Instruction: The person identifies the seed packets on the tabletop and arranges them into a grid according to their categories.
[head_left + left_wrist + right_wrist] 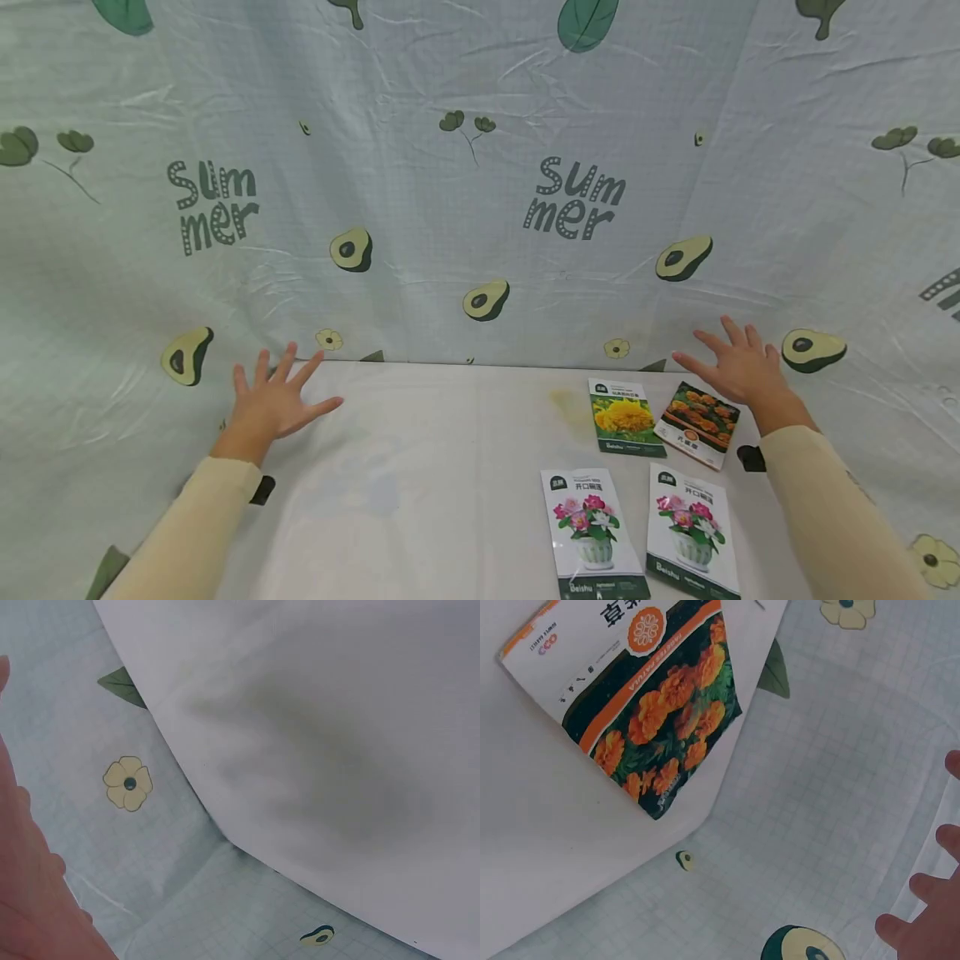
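Observation:
My left hand (272, 406) is held with spread fingers over the left far corner of the white table and grips nothing. On the other side my right hand (742, 367), fingers also spread, hovers near the far right corner, just beyond a seed packet with orange marigolds (699, 421). That packet lies tilted beside a yellow-flower seed packet (626, 418). Closer to me lie two white packets picturing potted pink flowers, a left one (592, 533) and a right one (692, 529). In the right wrist view the marigold packet (660, 705) sits near the table's edge, apart from the fingertips (922, 886).
The white table (375, 467) has its far edge against a hanging pale cloth (420, 183) printed with avocados and lettering. A faint yellow stain (566, 408) marks the tabletop left of the yellow-flower packet. Dark bands (751, 458) show at both wrists.

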A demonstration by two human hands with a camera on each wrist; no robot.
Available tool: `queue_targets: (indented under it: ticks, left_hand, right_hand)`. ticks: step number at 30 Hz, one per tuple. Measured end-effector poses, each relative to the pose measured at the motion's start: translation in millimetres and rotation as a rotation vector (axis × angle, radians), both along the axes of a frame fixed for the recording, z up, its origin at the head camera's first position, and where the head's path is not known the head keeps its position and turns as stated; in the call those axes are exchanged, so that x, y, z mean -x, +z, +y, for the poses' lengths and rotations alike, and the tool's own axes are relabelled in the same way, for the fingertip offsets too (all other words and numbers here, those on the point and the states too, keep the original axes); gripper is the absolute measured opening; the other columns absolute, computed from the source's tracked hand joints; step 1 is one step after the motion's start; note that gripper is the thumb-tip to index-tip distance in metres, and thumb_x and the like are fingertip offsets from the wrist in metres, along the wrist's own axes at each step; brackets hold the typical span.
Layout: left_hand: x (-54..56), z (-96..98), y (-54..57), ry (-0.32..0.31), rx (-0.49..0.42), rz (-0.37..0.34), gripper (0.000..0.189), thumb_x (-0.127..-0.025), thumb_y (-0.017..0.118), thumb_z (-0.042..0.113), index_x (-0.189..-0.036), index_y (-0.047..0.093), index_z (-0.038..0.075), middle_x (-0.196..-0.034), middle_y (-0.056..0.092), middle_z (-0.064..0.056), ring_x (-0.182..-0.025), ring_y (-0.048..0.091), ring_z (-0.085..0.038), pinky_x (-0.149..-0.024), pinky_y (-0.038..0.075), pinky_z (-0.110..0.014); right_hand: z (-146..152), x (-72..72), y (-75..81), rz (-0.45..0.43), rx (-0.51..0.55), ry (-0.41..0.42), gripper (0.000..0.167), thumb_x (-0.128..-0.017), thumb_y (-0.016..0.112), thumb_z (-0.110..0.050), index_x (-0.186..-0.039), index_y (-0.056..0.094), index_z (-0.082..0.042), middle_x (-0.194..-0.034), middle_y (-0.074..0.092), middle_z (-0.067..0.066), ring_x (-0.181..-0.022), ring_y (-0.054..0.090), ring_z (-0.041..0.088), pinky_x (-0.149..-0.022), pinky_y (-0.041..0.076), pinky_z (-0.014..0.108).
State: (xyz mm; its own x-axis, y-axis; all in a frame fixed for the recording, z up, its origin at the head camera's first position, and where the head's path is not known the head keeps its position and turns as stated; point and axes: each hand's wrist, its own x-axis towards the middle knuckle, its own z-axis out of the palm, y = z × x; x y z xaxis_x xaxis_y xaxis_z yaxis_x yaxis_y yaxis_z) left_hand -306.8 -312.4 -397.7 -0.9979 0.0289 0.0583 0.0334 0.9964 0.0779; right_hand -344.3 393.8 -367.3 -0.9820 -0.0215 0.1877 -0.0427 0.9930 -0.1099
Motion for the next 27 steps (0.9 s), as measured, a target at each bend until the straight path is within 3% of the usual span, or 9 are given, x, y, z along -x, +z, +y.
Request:
queue_targets:
  ticks: [12, 27]
  left_hand:
    - [-5.1, 10.0, -11.9, 0.000, -0.009, 0.030, 0.103, -0.086, 0.045, 0.086, -0.163, 0.024, 0.021, -0.169, 0.007, -0.027, -0.150, 0.002, -0.061, -0.111, -0.006, -0.081]
    - [-16.3, 23.9, -25.1, 0.003, -0.027, 0.076, 0.104, -0.085, 0.048, 0.085, -0.163, 0.024, 0.020, -0.169, 0.008, -0.027, -0.152, 0.000, -0.059, -0.113, -0.007, -0.079]
  right_hand:
    - [-9, -10.3, -3.1, 0.025, 0.012, 0.040, 0.090, -0.095, 0.044, -0.076, -0.156, 0.040, -0.009, -0.166, 0.007, 0.033, -0.145, 0.007, 0.067, -0.109, 0.009, 0.082]
    - [-8, -21.0, -26.5, 0.084, 0.028, 0.062, 0.085, -0.096, 0.047, -0.072, -0.155, 0.041, -0.010, -0.164, 0.014, 0.033, -0.145, 0.014, 0.065, -0.109, 0.014, 0.081]
